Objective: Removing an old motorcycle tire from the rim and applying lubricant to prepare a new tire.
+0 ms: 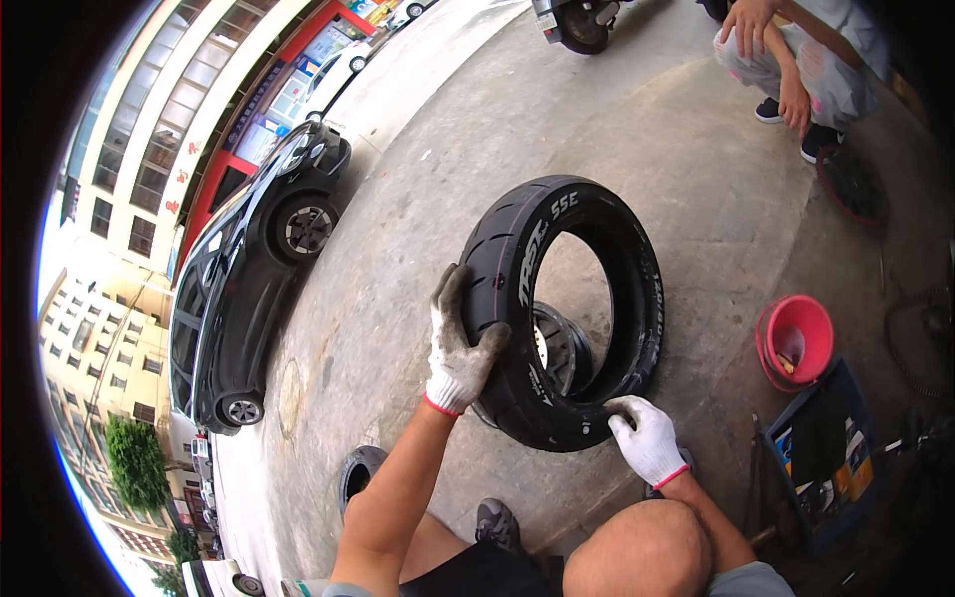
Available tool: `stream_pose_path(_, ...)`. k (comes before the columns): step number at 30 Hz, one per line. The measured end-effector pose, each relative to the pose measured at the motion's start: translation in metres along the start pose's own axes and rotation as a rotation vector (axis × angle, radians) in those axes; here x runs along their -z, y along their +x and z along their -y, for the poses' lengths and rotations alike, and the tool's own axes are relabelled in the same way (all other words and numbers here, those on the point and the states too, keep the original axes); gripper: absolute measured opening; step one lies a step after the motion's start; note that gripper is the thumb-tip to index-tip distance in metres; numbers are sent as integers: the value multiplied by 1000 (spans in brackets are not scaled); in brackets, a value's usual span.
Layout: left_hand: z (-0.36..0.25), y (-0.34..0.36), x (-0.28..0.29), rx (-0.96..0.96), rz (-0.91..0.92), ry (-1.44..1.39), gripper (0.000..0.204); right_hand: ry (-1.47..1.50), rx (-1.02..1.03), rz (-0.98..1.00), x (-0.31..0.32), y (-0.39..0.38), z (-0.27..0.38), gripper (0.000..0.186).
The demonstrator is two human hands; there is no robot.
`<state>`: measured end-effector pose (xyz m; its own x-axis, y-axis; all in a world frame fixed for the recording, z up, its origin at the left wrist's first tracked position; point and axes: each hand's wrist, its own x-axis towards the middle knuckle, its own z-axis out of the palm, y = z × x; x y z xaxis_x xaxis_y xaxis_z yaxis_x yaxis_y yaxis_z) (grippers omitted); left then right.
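A black motorcycle tyre [487, 269] stands tilted in front of me, white lettering on its sidewall. My left hand [463, 348], in a dirty white work glove with a red cuff, grips its left side, fingers over the tread and thumb on the sidewall. Low on the right, my right hand [645, 438], in a cleaner white glove, is closed on the tyre's lower edge; its fingertips are partly hidden. Behind the tyre, partly covered by it, a dark metal wheel rim [569, 348] shows through the opening.
Right of me are a pink bucket [802, 338] and a tool box [816, 423] with tools and packets. Another tyre [356, 470] lies by my left leg. A person [796, 80] crouches at the far right. A black car [259, 269] and a scooter [579, 25] stand farther off.
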<state>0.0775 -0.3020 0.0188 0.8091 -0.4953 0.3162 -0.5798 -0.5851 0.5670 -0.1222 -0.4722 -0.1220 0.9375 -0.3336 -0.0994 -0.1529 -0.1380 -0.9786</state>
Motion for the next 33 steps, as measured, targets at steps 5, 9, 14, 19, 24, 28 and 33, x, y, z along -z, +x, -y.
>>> stream_pose_path(5, -5, -5, -1, -30, -26, 9, 86, -50, 25, 41, 4, 4, 19, 18)
stream_pose_path(9, -7, -12, -1, -35, -53, 31, 89, -20, 122, -5, 17, 23, 49, 17)
stream_pose_path(14, -32, -15, 0, -50, -80, 27, 84, -14, 282, -68, 42, 44, 116, 15)
stream_pose_path(19, -54, -20, -3, -30, -182, 54, 81, -241, 616, -100, 29, 56, 191, 22)
stream_pose_path(24, -78, -31, -8, 52, -171, 8, 76, -625, 716, -78, 8, 66, 219, 30)
stream_pose_path(28, -94, -31, -27, 95, -203, -144, 75, -859, 662, -66, 31, 111, 189, 33)
stream_pose_path(33, -86, -38, -35, 115, -173, -92, 77, -906, 620, -35, 19, 125, 191, 29)
